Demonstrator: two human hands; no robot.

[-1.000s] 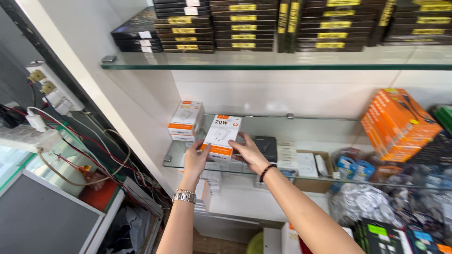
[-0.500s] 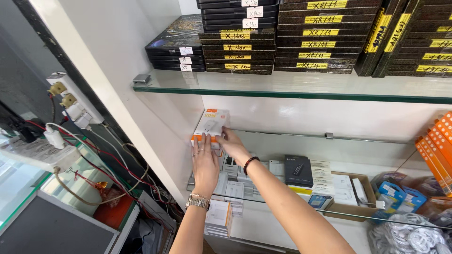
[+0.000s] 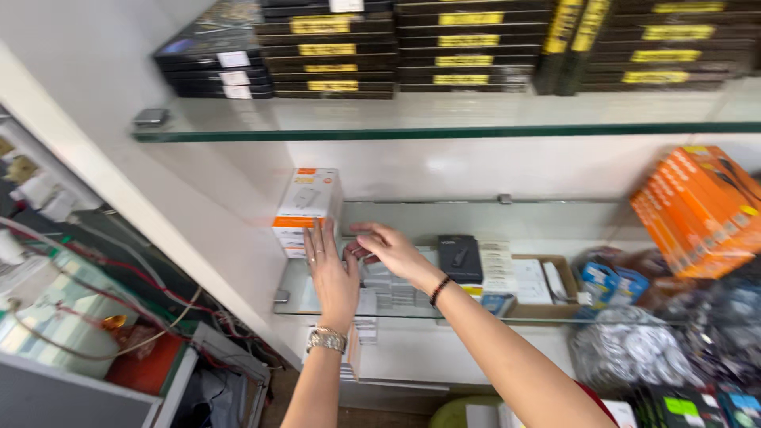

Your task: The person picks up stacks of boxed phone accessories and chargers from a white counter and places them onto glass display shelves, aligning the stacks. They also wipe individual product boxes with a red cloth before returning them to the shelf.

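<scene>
A white and orange carton (image 3: 305, 202) stands at the left end of a glass shelf (image 3: 547, 319), close to the white side wall, on top of another like it. My left hand (image 3: 331, 273), with a metal watch on the wrist, lies flat with its fingers spread against the lower front of the carton. My right hand (image 3: 390, 250), with a black band on the wrist, hovers just right of it with loosely curled fingers pointing at the left hand, holding nothing. Small white packs lie on the shelf under both hands.
An upper glass shelf (image 3: 444, 131) carries stacks of flat black boxes (image 3: 333, 47) with yellow labels. Orange boxes (image 3: 697, 206) lean at the right. A black box (image 3: 460, 257), a cardboard tray (image 3: 547, 281), blue packs (image 3: 606, 281) and bagged goods (image 3: 634, 349) fill the shelf's right. Loose cables (image 3: 119, 261) hang at the left.
Both hands carried the white and orange carton left and set it at the shelf's left end. The right hand has come off it; the left hand now rests flat against it.
</scene>
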